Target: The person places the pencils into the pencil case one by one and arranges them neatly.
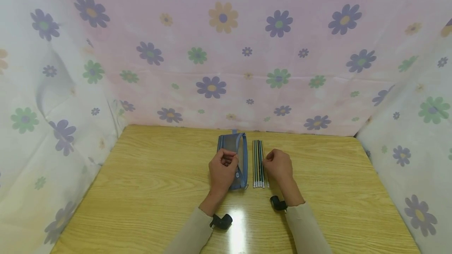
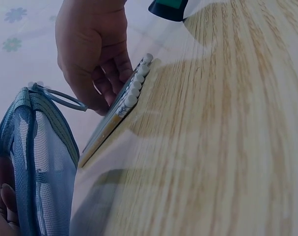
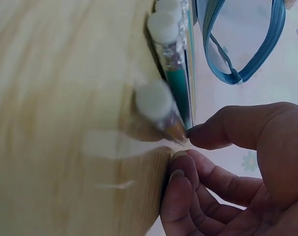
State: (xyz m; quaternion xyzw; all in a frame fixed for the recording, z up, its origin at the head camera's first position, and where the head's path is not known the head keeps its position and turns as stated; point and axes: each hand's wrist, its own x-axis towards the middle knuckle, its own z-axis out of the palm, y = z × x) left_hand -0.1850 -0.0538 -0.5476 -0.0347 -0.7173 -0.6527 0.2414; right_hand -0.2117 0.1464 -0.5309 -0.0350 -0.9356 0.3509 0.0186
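A blue mesh pencil case point(image 1: 244, 175) lies on the table with its zip open. My left hand point(image 1: 222, 169) is over it, finger and thumb pinching the edge of its opening. To the right, several pencils point(image 1: 258, 164) lie side by side in a row, their white erasers toward me. At the row's right end my right hand point(image 1: 279, 164) pinches an orange-brown pencil point(image 3: 174, 129) between thumb and fingers. That pencil's eraser end is slightly apart from the others and blurred in the right wrist view. The left wrist view shows only some left-hand fingers point(image 2: 4, 191) beside the mesh.
The wood-grain table point(image 1: 159, 175) stretches out on both sides of the hands. Flowered sheets point(image 1: 226, 58) hang behind it and at left and right. Each wrist wears a black camera point(image 1: 222, 221). A zip pull ring point(image 2: 65, 98) sticks out from the case.
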